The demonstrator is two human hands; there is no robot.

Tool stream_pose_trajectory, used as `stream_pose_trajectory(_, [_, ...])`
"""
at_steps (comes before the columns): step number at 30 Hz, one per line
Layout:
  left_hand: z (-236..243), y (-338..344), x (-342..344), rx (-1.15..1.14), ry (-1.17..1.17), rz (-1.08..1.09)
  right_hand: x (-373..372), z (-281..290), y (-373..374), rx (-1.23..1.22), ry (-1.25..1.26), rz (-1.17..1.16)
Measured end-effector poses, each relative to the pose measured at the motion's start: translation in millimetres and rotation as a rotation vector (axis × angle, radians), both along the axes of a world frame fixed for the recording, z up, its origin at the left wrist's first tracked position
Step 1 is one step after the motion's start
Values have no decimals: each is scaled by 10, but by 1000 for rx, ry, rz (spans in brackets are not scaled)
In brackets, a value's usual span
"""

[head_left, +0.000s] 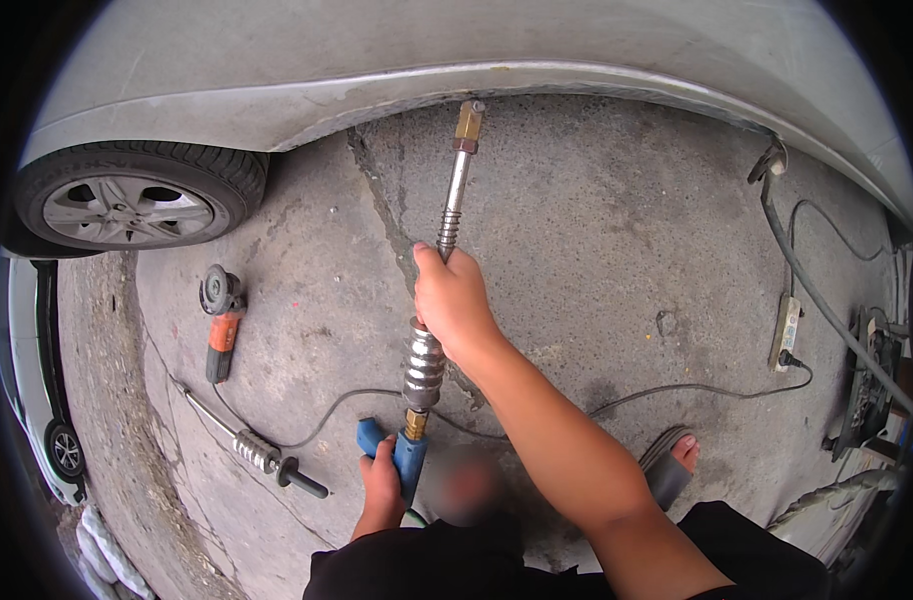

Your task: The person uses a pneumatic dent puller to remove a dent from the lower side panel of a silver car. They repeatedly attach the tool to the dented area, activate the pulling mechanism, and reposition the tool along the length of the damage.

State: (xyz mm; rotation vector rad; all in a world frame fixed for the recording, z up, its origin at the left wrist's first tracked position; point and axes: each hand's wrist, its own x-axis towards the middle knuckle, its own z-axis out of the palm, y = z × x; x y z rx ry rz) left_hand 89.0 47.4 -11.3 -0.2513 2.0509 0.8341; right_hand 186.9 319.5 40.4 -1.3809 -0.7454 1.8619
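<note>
A slide hammer dent puller (424,375) with a blue handle, a ribbed metal weight and a brass-coloured tip reaches away from me toward the car's sill. My left hand (380,487) is closed round the blue pistol-shaped handle at its near end. Farther up, my right hand (451,300) wraps the tool between the ribbed weight and the spring on the shaft. The tip lies at the lower edge of the pale car body (377,95); whether it touches the metal I cannot tell.
An orange angle grinder (224,325) and a second slide hammer (255,452) lie on the concrete at left, near the car's wheel (127,205). A black cable crosses the floor to a power strip (787,332) at right. A thick cable hangs from the sill. My sandalled foot (675,468) is nearby.
</note>
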Motion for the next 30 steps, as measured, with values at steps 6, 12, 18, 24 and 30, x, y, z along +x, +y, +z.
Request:
stream_pose_trajectory(6, [199, 189, 72, -27, -5, 59, 24, -38, -7, 22, -21, 40])
stream_pose_trajectory(12, [-125, -63, -103, 78, -96, 107, 32, -75, -297, -232, 210, 65])
stream_pose_trajectory(18, [-119, -44, -64, 33, 5, 24, 111, 79, 289, -83, 280, -20])
stream_pose_trajectory(24, [-158, -76, -35, 39, 64, -7, 120, -219, -385, -154, 343, 74])
stream_pose_trajectory(30, [-126, -67, -50, 52, 2, 58, 226, 69, -40, -116, 437, 8])
